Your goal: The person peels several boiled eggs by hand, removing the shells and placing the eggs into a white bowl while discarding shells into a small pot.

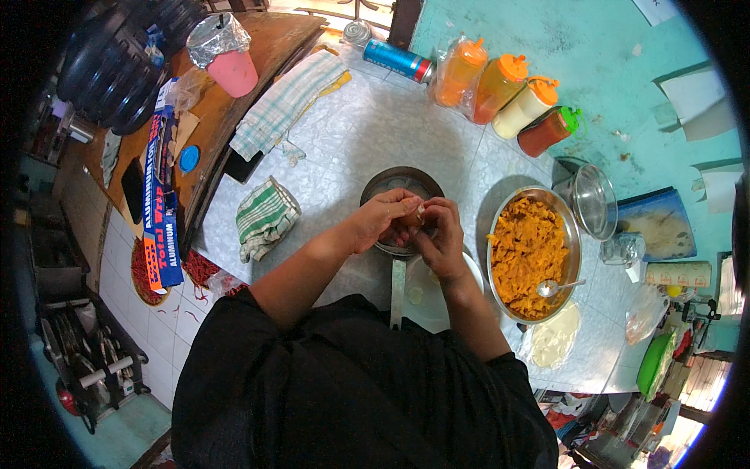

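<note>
Over a dark, long-handled pan [389, 176], my left hand [384, 219] and my right hand [442, 238] meet. Both have their fingers closed on a small brown egg-like thing [411, 221] with a pale patch near the fingertips. The fingers hide most of it, so its exact kind is unclear. The pan's pale handle [398, 293] points toward me. Just right of the handle, partly under my right forearm, lies a white plate [431, 314] with small pale bits on it.
At right stands a steel bowl [576, 258] of orange mash [527, 242] with a spoon [549, 288]. Several squeeze bottles [500, 82] and a blue can [398, 61] line the back. A green-striped cloth [267, 219] and a checked towel [285, 102] lie left, near foil boxes [162, 195].
</note>
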`<state>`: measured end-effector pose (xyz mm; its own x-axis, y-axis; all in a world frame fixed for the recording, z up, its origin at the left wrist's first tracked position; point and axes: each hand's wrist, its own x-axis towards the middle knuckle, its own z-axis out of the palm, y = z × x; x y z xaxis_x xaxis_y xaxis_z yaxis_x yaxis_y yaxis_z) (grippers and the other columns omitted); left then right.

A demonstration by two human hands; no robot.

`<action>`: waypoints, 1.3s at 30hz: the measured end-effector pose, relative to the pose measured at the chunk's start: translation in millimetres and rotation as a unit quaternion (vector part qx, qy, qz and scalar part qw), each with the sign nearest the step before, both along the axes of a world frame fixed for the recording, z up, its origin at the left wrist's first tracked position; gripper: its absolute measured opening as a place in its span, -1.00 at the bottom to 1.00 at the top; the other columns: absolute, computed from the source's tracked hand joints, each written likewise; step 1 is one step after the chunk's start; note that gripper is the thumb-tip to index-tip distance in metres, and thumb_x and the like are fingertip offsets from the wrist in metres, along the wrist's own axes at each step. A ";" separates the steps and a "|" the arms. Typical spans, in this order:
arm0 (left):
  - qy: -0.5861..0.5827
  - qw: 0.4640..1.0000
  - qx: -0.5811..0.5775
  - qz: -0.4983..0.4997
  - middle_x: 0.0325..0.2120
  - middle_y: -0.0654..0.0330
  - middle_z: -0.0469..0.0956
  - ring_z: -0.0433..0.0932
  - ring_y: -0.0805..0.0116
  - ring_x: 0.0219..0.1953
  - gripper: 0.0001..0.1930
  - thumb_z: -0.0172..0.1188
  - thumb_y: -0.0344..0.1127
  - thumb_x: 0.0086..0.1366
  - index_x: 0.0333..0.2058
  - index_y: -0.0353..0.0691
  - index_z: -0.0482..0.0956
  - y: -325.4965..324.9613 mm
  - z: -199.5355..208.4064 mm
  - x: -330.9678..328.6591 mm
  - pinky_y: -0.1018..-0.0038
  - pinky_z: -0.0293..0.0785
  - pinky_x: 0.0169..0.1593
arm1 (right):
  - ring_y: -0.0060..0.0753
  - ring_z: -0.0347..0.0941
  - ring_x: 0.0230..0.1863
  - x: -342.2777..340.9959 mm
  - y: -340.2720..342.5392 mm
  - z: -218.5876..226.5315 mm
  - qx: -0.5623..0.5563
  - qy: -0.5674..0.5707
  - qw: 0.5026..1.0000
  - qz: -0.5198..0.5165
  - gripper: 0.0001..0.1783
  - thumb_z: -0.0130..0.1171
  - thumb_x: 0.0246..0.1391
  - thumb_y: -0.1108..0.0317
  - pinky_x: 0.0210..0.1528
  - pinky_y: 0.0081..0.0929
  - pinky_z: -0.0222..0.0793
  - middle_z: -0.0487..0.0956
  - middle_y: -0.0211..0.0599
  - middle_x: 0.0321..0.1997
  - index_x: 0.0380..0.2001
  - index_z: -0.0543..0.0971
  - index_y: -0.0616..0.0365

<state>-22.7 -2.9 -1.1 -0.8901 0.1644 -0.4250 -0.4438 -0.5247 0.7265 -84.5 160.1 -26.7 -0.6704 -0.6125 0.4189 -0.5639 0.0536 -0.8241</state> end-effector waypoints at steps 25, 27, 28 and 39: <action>0.002 0.999 0.008 0.045 -0.39 0.31 0.45 0.44 0.53 -0.39 -0.72 0.02 -0.07 0.28 -0.21 -0.15 0.43 4.1 -7.1 -1.3 0.56 0.40 -0.40 | -0.14 0.43 -0.23 1.6 -2.2 -0.8 0.020 0.032 0.999 -0.014 -0.70 0.21 -0.11 0.41 -0.29 -0.40 0.43 0.37 -0.06 -0.11 -0.26 0.39 0.16; 0.004 0.999 0.007 0.048 -0.38 0.31 0.45 0.43 0.53 -0.36 -0.72 0.02 -0.08 0.28 -0.20 -0.15 0.43 4.4 -8.8 -1.5 0.56 0.40 -0.38 | -0.14 0.43 -0.25 2.2 -2.7 2.9 0.031 0.026 0.999 -0.013 -0.71 0.21 -0.11 0.40 -0.29 -0.40 0.42 0.37 -0.05 -0.11 -0.27 0.39 0.16; 0.013 0.999 0.010 0.049 -0.36 0.30 0.45 0.43 0.53 -0.35 -0.71 0.03 -0.09 0.28 -0.19 -0.17 0.43 4.6 -10.4 -1.8 0.55 0.39 -0.35 | -0.11 0.44 -0.26 3.2 -3.3 5.4 0.038 0.028 0.999 -0.017 -0.71 0.20 -0.11 0.41 -0.30 -0.39 0.42 0.37 -0.05 -0.11 -0.28 0.40 0.16; 0.018 0.998 -0.021 0.056 -0.37 0.31 0.44 0.42 0.52 -0.35 -0.72 0.04 -0.10 0.28 -0.23 -0.19 0.45 7.3 -17.7 -4.2 0.52 0.39 -0.28 | -0.16 0.34 -0.13 4.0 0.0 2.7 0.095 0.077 0.992 0.001 -0.81 0.11 -0.18 0.56 -0.14 -0.37 0.33 0.33 -0.03 -0.13 -0.41 0.37 0.23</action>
<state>-26.9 4.3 -18.7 -0.9167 0.0449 -0.3971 -0.3571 -0.5381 0.7635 -80.6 160.1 -24.0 -0.6058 -0.6918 0.3929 -0.6830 0.1989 -0.7028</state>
